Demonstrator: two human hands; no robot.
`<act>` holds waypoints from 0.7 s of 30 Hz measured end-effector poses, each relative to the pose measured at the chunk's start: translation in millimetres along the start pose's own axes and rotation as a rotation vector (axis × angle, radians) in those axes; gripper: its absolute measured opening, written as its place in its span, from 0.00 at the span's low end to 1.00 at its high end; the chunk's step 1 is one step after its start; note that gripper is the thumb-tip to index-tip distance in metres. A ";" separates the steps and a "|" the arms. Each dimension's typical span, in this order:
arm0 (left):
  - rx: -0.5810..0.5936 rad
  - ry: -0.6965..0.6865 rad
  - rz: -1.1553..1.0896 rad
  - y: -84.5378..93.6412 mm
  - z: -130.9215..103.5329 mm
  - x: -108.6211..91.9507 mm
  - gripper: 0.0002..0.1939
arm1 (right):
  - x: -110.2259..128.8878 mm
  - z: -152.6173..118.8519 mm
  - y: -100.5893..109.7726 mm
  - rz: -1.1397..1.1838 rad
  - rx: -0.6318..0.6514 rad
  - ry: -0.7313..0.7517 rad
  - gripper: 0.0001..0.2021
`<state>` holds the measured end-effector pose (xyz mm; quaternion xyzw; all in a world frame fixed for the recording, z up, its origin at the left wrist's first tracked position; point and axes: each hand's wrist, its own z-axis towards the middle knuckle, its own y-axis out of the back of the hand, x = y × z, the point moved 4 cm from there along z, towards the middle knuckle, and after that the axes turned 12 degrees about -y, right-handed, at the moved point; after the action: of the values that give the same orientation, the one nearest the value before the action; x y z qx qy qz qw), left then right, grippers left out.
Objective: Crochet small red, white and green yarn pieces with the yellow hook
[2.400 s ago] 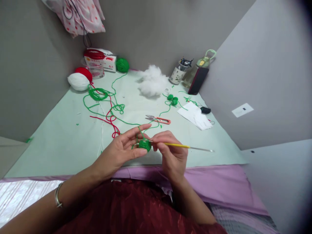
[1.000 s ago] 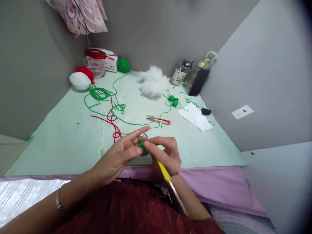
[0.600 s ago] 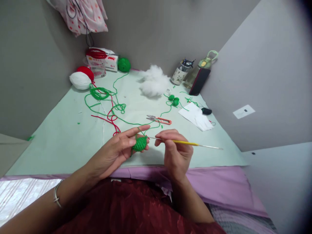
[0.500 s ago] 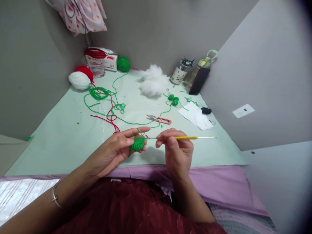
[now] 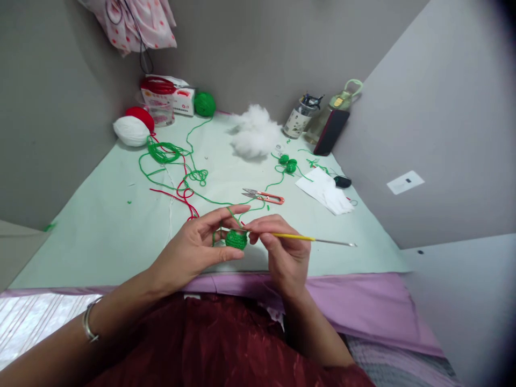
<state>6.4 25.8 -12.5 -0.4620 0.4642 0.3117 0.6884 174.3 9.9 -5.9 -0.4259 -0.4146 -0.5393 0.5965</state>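
Observation:
A small green crochet piece point(image 5: 236, 239) sits between the fingers of my left hand point(image 5: 189, 244), its thumb along the near side. Green yarn runs over the raised left index finger and down to the piece. My right hand point(image 5: 284, 250) grips a crochet hook point(image 5: 293, 236) by its yellow handle. One end of the hook reaches the top edge of the crochet piece; the other metal end points right. Right fingertips are close against the piece's right side. Just beyond the hands lie orange-handled thread snips point(image 5: 264, 196).
Loose green yarn point(image 5: 165, 152) and red yarn point(image 5: 186, 199) spread across the left of the table point(image 5: 100, 215). White stuffing point(image 5: 255, 134), a pen cup point(image 5: 298, 121), a bottle point(image 5: 336, 105) and a phone point(image 5: 331, 133) stand behind. Small green balls point(image 5: 290, 165) and white paper point(image 5: 324, 191) lie right.
The crochet piece has shifted slightly right and turned in my left hand, whose thumb moved lower. My right hand came left, bringing the hook over the piece, its free end tilted down.

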 end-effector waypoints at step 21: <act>0.004 -0.069 0.295 1.3 0.5 -14.4 0.25 | 13.5 5.9 7.4 -0.114 0.115 -0.014 0.08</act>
<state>0.0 26.8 0.4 -0.3764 0.5038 0.4244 0.6515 182.5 12.0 8.3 -0.3702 -0.4725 -0.5449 0.5854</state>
